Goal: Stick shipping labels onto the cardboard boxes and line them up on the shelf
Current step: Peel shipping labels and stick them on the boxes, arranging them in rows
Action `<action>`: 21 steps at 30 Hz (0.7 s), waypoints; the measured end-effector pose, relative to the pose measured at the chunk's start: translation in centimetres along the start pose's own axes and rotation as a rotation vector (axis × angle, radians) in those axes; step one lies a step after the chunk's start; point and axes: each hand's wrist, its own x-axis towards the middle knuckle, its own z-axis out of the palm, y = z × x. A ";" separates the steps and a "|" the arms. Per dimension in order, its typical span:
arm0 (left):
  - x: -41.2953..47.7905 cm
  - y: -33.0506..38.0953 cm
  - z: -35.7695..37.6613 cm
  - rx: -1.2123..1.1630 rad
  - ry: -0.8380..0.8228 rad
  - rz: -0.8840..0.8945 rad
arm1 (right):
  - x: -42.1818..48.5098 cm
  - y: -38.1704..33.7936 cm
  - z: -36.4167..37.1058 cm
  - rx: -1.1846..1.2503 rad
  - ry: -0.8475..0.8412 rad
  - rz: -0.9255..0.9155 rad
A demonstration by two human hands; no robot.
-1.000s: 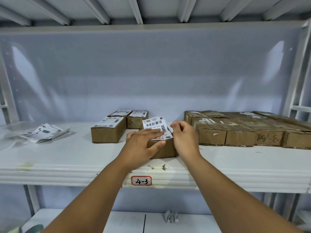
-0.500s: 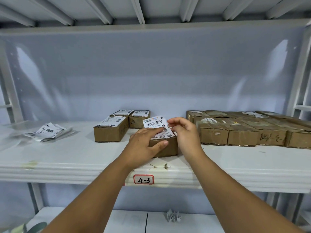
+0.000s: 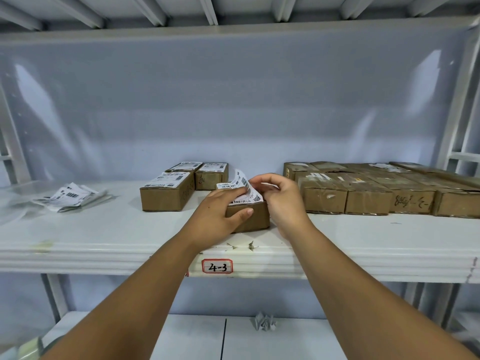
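Label (image 3: 240, 181) curling up since earlier; right hand (image 3: 283, 203) pinching its 3 o'clock edge, left hand (image 3: 218, 216) clamping box (image 3: 257, 219); sticking unfinished.

White metal shelving bay, blue-grey back panel.
Shelf (image 3: 104, 229) spans 9 to 3 o'clock, tag "4-3" (image 3: 217, 266) on its front edge at 6. Glossy back panel (image 3: 233, 100) fills the centre, soft glare at 10 and 2. Ribs (image 3: 210, 9) of the deck above at 12. Uprights (image 3: 15, 152) at 9 and 3. Lower shelf (image 3: 194, 339) at 6, crumpled paper scrap (image 3: 263, 322) on it.
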 end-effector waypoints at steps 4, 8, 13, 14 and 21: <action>0.0 0.1 0.0 -0.012 0.020 0.004 | 0.1 0.3 -0.1 0.031 -0.057 0.075; 0.0 0.2 -0.1 -0.015 0.035 0.000 | 0.0 0.2 -0.2 -0.008 -0.054 0.099; 0.1 0.0 0.1 -0.004 0.041 -0.009 | -0.4 0.2 0.4 -0.310 0.009 -0.111; 0.1 0.0 0.2 -0.005 0.042 -0.006 | -0.5 0.1 0.4 -0.334 0.009 -0.125; 0.2 -0.3 0.4 0.031 0.034 -0.001 | -0.2 0.1 0.1 -0.314 0.031 -0.036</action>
